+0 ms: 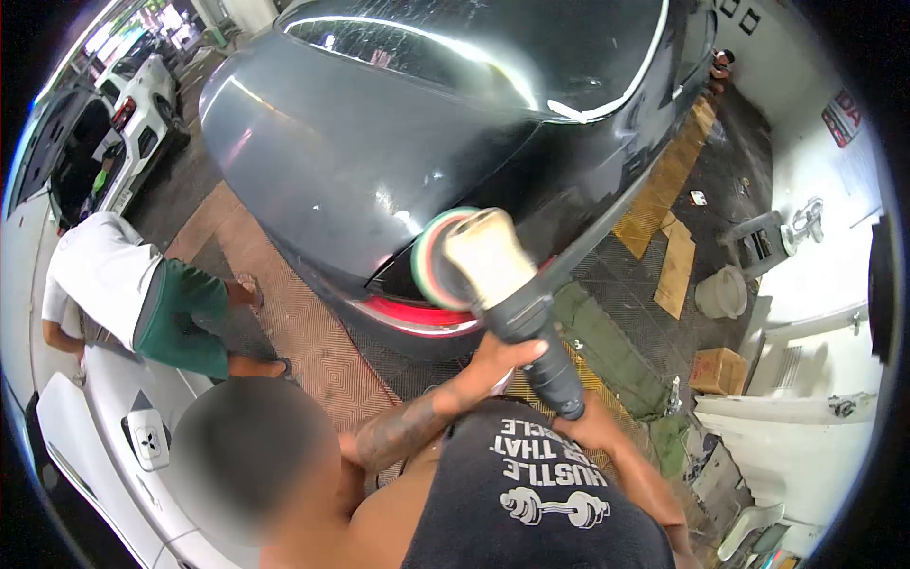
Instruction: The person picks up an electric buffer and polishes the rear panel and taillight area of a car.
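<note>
I hold a polisher with a black body, a pale cover over its head and a round pad edged in red and green. My left hand is closed at the underside of the black body, its thumb lying along it. Something small and whitish shows just below that hand; I cannot make out what it is. My right hand is wrapped round the rear end of the handle. The pad is at the rear corner of a dark car, just above its red tail light. Whether it touches the paint is unclear.
A person in a white shirt bends over a white car on the left. Flattened cardboard, a white bucket, a cardboard box and green cloth are on the right. Another person crouches far back.
</note>
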`<action>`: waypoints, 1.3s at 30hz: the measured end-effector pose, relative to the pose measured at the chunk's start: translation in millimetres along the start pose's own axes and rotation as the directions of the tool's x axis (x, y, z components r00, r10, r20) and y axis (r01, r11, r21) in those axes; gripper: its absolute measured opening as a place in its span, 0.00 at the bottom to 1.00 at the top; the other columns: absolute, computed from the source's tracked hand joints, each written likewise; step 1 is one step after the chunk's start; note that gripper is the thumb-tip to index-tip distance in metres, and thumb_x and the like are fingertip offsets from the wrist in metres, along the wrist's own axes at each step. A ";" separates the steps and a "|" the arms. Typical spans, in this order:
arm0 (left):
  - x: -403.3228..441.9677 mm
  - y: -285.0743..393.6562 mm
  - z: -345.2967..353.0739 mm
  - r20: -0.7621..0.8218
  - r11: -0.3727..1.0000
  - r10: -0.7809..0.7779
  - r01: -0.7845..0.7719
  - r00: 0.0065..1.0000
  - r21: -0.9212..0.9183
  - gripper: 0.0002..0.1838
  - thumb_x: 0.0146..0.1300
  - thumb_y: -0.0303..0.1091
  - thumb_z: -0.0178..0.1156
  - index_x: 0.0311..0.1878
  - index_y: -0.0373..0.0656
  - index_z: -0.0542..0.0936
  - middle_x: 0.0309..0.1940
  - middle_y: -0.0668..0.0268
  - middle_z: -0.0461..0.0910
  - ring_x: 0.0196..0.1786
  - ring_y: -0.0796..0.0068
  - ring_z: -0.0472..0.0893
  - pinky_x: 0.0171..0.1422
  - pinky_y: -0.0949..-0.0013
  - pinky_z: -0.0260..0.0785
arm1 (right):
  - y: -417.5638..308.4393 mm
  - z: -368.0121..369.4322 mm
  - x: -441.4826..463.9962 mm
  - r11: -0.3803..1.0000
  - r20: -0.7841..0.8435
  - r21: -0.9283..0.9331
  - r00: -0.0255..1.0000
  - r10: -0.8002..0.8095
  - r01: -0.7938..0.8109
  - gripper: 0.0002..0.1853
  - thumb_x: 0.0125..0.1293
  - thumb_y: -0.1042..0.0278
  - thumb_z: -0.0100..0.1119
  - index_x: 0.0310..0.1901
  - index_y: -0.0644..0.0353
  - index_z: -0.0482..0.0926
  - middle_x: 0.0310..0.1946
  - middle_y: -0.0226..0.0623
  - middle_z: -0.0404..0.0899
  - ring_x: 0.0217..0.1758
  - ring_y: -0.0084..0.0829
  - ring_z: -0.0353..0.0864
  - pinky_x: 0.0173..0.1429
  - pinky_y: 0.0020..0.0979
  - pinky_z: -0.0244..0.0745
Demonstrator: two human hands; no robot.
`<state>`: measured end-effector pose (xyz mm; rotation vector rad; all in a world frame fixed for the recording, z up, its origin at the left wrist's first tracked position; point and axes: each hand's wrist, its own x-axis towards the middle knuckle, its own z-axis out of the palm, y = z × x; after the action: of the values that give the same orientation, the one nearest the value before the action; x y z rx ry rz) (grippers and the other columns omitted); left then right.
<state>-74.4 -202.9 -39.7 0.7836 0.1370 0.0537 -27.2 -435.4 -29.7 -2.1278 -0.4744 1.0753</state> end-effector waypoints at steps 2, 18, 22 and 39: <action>36.6 -10.5 6.5 0.021 1.000 0.015 -0.015 1.000 0.009 0.32 0.59 0.40 0.71 0.63 0.38 0.70 0.55 0.58 0.78 0.56 0.67 0.79 0.62 0.59 0.73 | -3.1 -18.4 -0.2 0.991 0.037 0.057 0.992 0.119 -0.121 0.15 0.52 0.65 0.72 0.36 0.66 0.81 0.26 0.37 0.83 0.27 0.28 0.83 0.36 0.34 0.78; -33.4 31.8 36.5 -0.100 0.954 0.076 -0.101 0.992 -0.283 0.31 0.65 0.49 0.63 0.65 0.42 0.67 0.57 0.58 0.76 0.63 0.62 0.76 0.69 0.53 0.69 | -70.0 -84.6 -26.8 0.994 0.571 0.104 0.818 -0.073 0.016 0.28 0.64 0.59 0.69 0.58 0.69 0.74 0.42 0.36 0.82 0.42 0.19 0.79 0.49 0.27 0.74; -20.4 32.6 33.3 -0.054 0.961 0.089 -0.100 0.995 -0.257 0.31 0.64 0.47 0.64 0.64 0.41 0.68 0.55 0.57 0.77 0.62 0.64 0.77 0.68 0.54 0.71 | -89.9 -80.8 -34.6 0.992 0.472 0.111 0.882 0.004 -0.064 0.24 0.65 0.59 0.68 0.54 0.67 0.74 0.34 0.32 0.81 0.34 0.19 0.78 0.41 0.26 0.74; -23.8 -7.1 21.4 -0.101 0.938 0.247 -0.264 0.964 -0.225 0.34 0.61 0.42 0.67 0.66 0.39 0.66 0.59 0.54 0.74 0.66 0.58 0.73 0.72 0.51 0.66 | -40.1 -74.1 2.0 0.939 0.388 -0.024 0.869 -0.308 0.343 0.24 0.65 0.59 0.68 0.55 0.67 0.75 0.40 0.43 0.84 0.40 0.35 0.84 0.50 0.37 0.79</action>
<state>-94.9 -225.2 -27.3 0.5569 0.0935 0.3400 33.4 -437.6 28.9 -1.8223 -1.0477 1.2841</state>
